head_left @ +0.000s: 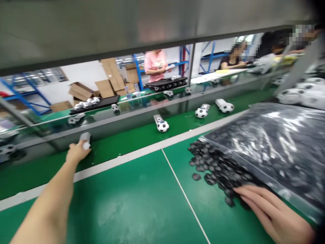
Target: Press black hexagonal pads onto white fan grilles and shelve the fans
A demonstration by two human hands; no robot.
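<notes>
My left hand (pixel 77 151) reaches to the far left, over the green conveyor belt, its fingers closed around a white-grey plastic piece (pixel 85 137). Blur and my fingers hide part of that piece. At the lower right, my right hand (pixel 275 211) has its fingers pressed together, tips touching the edge of a heap of small black hexagonal pieces (pixel 215 164). What is between those fingertips is hidden. The heap spills from the mouth of a large clear plastic bag (pixel 274 142) full of such pieces.
On the belt lie white devices with soccer-ball ends (pixel 162 126), (pixel 201 111). A pale rail (pixel 142 150) separates belt from green worktop (pixel 122 203). More white parts (pixel 302 91) are heaped at right. Co-workers (pixel 156 66) are across the line; a metal panel (pixel 101 27) hangs overhead.
</notes>
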